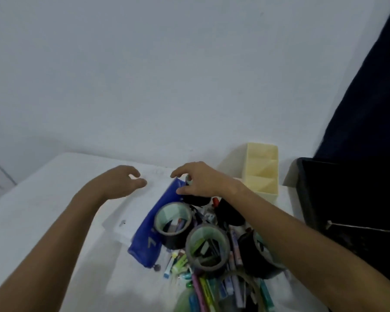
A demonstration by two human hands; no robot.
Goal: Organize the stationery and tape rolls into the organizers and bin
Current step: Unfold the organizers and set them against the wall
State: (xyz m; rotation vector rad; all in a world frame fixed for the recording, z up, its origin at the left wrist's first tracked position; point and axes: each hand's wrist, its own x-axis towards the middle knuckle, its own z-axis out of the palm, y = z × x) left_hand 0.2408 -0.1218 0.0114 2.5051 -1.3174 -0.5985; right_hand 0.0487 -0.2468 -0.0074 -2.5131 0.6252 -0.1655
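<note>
Two containers are seen at the table's (43, 210) right: a black bin (313, 199) and a cream organizer (262, 170). Tape rolls (208, 247) are heaped on pens (234, 284) beside a blue pouch (149, 237). The right hand (200, 179) is curled over a black roll (196, 199); the left hand (122, 181) is held loose, grasping nothing.
</note>
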